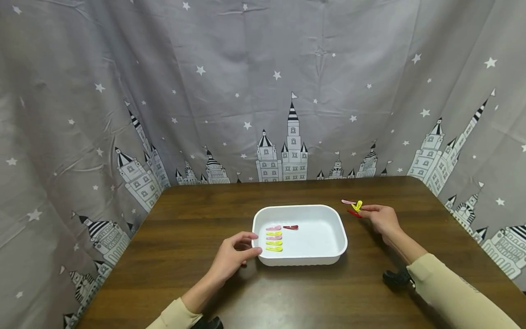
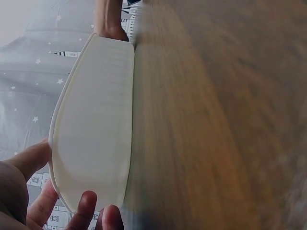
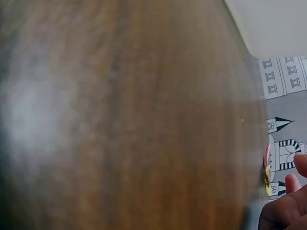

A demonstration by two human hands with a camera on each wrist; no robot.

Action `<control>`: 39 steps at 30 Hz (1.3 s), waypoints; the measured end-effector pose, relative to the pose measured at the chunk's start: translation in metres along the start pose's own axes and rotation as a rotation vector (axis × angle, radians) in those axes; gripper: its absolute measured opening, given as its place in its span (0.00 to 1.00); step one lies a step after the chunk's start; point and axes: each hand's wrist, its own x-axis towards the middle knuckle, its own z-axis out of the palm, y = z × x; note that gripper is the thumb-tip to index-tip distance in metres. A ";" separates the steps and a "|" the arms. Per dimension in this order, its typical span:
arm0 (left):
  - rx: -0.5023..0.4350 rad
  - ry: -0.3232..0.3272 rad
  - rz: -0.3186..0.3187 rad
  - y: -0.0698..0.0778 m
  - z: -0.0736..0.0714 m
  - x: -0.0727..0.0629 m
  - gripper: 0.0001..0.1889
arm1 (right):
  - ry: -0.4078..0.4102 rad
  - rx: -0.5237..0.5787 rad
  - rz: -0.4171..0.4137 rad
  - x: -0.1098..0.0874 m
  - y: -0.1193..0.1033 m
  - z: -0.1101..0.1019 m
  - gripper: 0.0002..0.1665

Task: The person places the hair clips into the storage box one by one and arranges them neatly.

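A white plastic tray [image 1: 308, 262] stands on the table. At its left end my left hand [image 1: 233, 253] holds the rim, thumb and fingertips against the edge; the left wrist view shows the thumb at the tray rim [image 2: 53, 120] and other fingers by the outer corner. Inside lie a column of pink and yellow snap hair clips [image 1: 274, 237] and one red hair clip [image 1: 291, 227] to their right. My right hand [image 1: 382, 219] reaches to a small pile with a yellow hair clip [image 1: 359, 205], a pink clip [image 1: 348, 201] and a red clip [image 1: 353, 213]; its fingertips are at the pile, slightly parted.
The dark wooden table [image 1: 197, 214] reaches back to a grey curtain [image 1: 213, 82] printed with castles and stars. Black wrist straps with devices [image 1: 397, 278] sit below both hands, close over the tabletop. The tray's right wall lies between its inside and the clip pile.
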 end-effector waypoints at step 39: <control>-0.001 -0.016 0.000 0.000 0.000 0.000 0.20 | 0.022 -0.114 -0.003 0.009 0.012 0.006 0.19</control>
